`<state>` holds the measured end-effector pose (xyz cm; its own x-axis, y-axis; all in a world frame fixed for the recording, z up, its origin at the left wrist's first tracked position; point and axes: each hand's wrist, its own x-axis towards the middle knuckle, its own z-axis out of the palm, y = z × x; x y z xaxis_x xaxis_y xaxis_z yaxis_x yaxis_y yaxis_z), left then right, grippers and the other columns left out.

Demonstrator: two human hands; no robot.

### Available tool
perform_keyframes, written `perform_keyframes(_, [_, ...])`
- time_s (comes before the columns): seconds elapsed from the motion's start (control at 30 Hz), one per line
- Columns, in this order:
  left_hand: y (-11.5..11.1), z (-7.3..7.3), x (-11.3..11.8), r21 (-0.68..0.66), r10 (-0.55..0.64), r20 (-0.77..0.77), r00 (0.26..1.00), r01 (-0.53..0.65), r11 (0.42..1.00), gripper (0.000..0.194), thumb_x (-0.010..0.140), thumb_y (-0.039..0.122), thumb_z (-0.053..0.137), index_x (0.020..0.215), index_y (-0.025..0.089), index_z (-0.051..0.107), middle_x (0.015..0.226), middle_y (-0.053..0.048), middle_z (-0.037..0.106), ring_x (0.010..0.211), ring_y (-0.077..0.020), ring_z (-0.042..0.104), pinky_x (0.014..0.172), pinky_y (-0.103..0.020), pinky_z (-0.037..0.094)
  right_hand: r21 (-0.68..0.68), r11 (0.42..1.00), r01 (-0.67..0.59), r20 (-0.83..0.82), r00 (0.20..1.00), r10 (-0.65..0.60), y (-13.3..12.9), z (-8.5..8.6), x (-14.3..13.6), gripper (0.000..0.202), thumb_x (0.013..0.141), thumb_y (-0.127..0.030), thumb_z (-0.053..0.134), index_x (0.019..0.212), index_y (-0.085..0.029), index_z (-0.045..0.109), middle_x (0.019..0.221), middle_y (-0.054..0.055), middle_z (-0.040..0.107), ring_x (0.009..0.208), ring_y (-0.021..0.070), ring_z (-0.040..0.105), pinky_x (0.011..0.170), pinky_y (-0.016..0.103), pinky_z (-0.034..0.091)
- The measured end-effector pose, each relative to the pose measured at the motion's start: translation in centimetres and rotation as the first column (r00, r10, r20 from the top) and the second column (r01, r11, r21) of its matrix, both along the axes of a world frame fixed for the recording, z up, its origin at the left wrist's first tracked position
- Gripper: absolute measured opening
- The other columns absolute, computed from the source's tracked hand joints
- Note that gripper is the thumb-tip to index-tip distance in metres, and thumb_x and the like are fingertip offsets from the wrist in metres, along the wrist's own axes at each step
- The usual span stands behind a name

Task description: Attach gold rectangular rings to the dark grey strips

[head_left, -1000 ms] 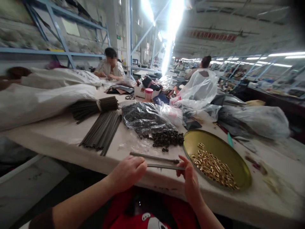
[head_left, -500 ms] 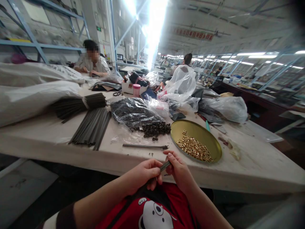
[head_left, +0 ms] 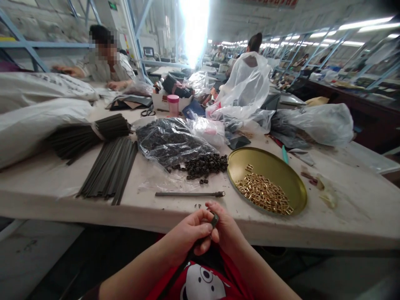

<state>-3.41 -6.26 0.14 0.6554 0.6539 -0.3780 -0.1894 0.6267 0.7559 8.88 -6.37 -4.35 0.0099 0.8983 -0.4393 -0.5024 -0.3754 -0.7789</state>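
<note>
My left hand (head_left: 195,231) is closed round a dark strap (head_left: 214,220), its thumb and fingers pinching near the end. Against it, my right hand (head_left: 223,227) has its fingers pressed at the strap's bent tip. The strap trails down over my lap. Beyond my hands, a finished-looking strap (head_left: 187,194) with a small metal buckle lies flat on the table. A round gold tray (head_left: 268,160) holds many gold buckles (head_left: 265,193). Small dark loops (head_left: 206,165) spill from a clear plastic bag (head_left: 171,139) left of the tray.
Dark strips (head_left: 109,168) lie on the table (head_left: 125,214) at left, beside a tied bundle (head_left: 87,135). Behind are a pink-lidded jar (head_left: 173,105), scissors (head_left: 148,111) and plastic bags. One person (head_left: 106,62) sits at back left, another (head_left: 250,71) farther right.
The strap's end is now bent over between my fingers, and my hands are closer together. The camera view has tilted down. The person at back left has moved an arm outward.
</note>
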Motion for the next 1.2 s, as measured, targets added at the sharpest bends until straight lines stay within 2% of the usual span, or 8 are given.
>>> perform_keyframes(0.07, [0.9,0.0,0.3,0.000,-0.009,-0.058,0.998,0.009,1.000,0.022,0.071,0.032,0.057,0.081,0.016,0.044,0.063,0.003,0.059,0.033,-0.0008,0.035,0.032,-0.014,0.020,0.177,0.982,0.063,0.324,0.939,-0.119,0.8,0.0,0.9,0.028,0.073,-0.046,0.059,0.071,-0.020,0.049,0.058,-0.006,0.045,0.050,0.0098,0.044,0.049,0.022,0.037])
perform_keyframes(0.17, [2.4,0.3,0.7,0.010,-0.009,-0.149,0.989,0.011,1.000,0.024,0.071,0.033,0.056,0.085,0.016,0.046,0.063,0.004,0.058,0.033,-0.0008,0.033,0.033,-0.015,0.019,0.421,0.903,-0.086,0.707,0.655,-0.267,1.8,1.0,2.7,0.023,0.077,-0.037,0.057,0.064,-0.020,0.051,0.061,-0.002,0.048,0.058,0.0130,0.046,0.057,0.025,0.038])
perform_keyframes(0.3, [4.1,0.4,1.6,0.102,0.054,-0.248,0.967,-0.029,0.994,0.026,0.075,0.034,0.050,0.091,0.015,0.046,0.065,0.004,0.056,0.034,-0.0012,0.031,0.034,-0.015,0.019,0.451,0.807,-0.381,0.849,0.463,-0.256,2.6,2.5,4.3,0.016,0.084,-0.026,0.047,0.075,-0.021,0.060,0.074,0.004,0.061,0.072,0.0177,0.056,0.068,0.030,0.044])
perform_keyframes(0.47, [5.0,-0.5,2.5,0.273,0.129,-0.318,0.939,-0.040,0.961,0.020,0.079,0.030,0.042,0.091,0.014,0.048,0.063,0.005,0.050,0.038,-0.0033,0.034,0.037,-0.017,0.027,0.364,0.801,-0.476,0.912,0.356,-0.202,3.5,2.8,4.9,0.014,0.082,-0.026,0.052,0.088,-0.020,0.063,0.086,0.008,0.066,0.083,0.0208,0.060,0.075,0.033,0.047])
perform_keyframes(0.7, [5.1,-1.4,2.1,0.418,0.151,-0.419,0.895,0.042,0.908,0.020,0.084,0.024,0.040,0.095,0.014,0.053,0.071,0.000,0.054,0.052,-0.0077,0.043,0.047,-0.019,0.033,0.243,0.763,-0.598,0.961,0.255,-0.107,4.8,2.4,5.4,0.019,0.084,-0.018,0.045,0.083,-0.019,0.063,0.079,0.007,0.067,0.074,0.0191,0.060,0.067,0.031,0.047])
perform_keyframes(0.9, [5.3,-0.8,1.9,0.390,0.140,-0.396,0.907,0.029,0.920,0.019,0.084,0.023,0.040,0.095,0.015,0.053,0.070,0.001,0.055,0.054,-0.0086,0.044,0.048,-0.019,0.032,0.232,0.786,-0.573,0.937,0.348,-0.024,4.8,3.2,5.7,0.016,0.082,-0.021,0.048,0.084,-0.020,0.064,0.080,0.005,0.067,0.075,0.0181,0.060,0.068,0.029,0.047])
perform_keyframes(1.07, [5.1,-0.5,1.9,0.292,0.110,-0.361,0.926,0.000,0.956,0.020,0.080,0.026,0.043,0.093,0.015,0.053,0.066,0.002,0.055,0.044,-0.0058,0.037,0.041,-0.018,0.026,0.203,0.782,-0.590,0.930,0.365,0.035,4.6,3.6,5.8,0.017,0.082,-0.023,0.049,0.080,-0.022,0.065,0.073,0.003,0.067,0.070,0.0166,0.060,0.063,0.026,0.046])
perform_keyframes(1.2, [4.7,-0.2,1.7,0.143,0.069,-0.312,0.948,-0.024,0.989,0.025,0.076,0.030,0.045,0.093,0.012,0.051,0.062,0.003,0.055,0.038,-0.0034,0.029,0.038,-0.017,0.020,0.182,0.781,-0.597,0.956,0.292,0.000,4.1,3.3,5.4,0.021,0.081,-0.020,0.045,0.075,-0.021,0.064,0.069,0.003,0.065,0.065,0.0163,0.059,0.061,0.027,0.044])
